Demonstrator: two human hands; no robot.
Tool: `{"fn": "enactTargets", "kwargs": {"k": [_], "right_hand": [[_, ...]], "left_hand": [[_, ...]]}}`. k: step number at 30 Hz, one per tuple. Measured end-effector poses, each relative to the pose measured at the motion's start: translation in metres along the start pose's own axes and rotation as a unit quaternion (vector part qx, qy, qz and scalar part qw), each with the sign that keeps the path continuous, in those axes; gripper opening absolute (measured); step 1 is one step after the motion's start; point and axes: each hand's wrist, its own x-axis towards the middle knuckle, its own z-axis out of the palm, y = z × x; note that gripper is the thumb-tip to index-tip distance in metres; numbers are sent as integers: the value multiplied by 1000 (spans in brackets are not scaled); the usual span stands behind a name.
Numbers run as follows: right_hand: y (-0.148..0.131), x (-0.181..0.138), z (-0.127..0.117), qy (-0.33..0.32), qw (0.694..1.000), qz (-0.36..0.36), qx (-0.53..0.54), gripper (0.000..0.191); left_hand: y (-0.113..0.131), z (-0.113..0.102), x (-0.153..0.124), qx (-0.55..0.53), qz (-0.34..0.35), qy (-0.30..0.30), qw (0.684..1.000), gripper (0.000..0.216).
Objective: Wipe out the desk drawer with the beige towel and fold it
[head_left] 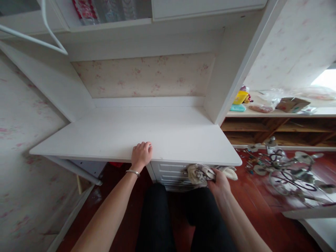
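Observation:
My left hand [141, 154] rests on the front edge of a white desk top [147, 134], fingers curled over the edge; a silver bangle sits on the wrist. My right hand [219, 180] is closed on a crumpled off-white cloth [201, 174] and presses it against the white drawer fronts [169, 173] just under the desk's front edge. My legs in dark trousers show below, in front of the drawers.
White side panels and a shelf frame the desk, with floral wallpaper behind. To the right, a wooden shelf unit [278, 129] carries a yellow tub [240, 97], a cardboard box [292, 104] and bags. A dismantled metal chandelier [286, 168] lies on the red floor.

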Motion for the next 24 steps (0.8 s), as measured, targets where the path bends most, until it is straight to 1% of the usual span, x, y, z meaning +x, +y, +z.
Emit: {"fn": "enactTargets", "kwargs": {"k": [2,4,6,8,10,12,16,18,21,24], "right_hand": [[-9,-12,8,-1,1000,20,6,30],[-11,-24,14,-8,999,31,-2,27],[-5,-34,19,-19,999,29,-16,24],[8,-46,25,-36,999,31,-19,22],[29,-60,36,-63,996,54,-16,18],[56,-76,50,-88,992,91,-20,15],[114,-106,84,-71,993,89,19,24],[140,-115,97,-64,993,94,37,27],[173,-115,106,-26,996,83,37,28],[197,-100,101,23,997,74,22,29]], "left_hand": [[1,0,0,0,-4,0,1000,26],[2,0,-1,1,-6,1,1000,26],[3,0,-2,2,-6,4,1000,26],[3,0,-2,2,-4,8,1000,26],[3,1,-2,3,-5,8,1000,25],[2,1,-1,2,-9,5,1000,24],[1,3,-1,-7,-10,5,1000,23],[0,3,0,-7,-9,8,1000,22],[1,3,-1,3,-9,10,1000,20],[2,1,0,13,-9,14,1000,20]]}}
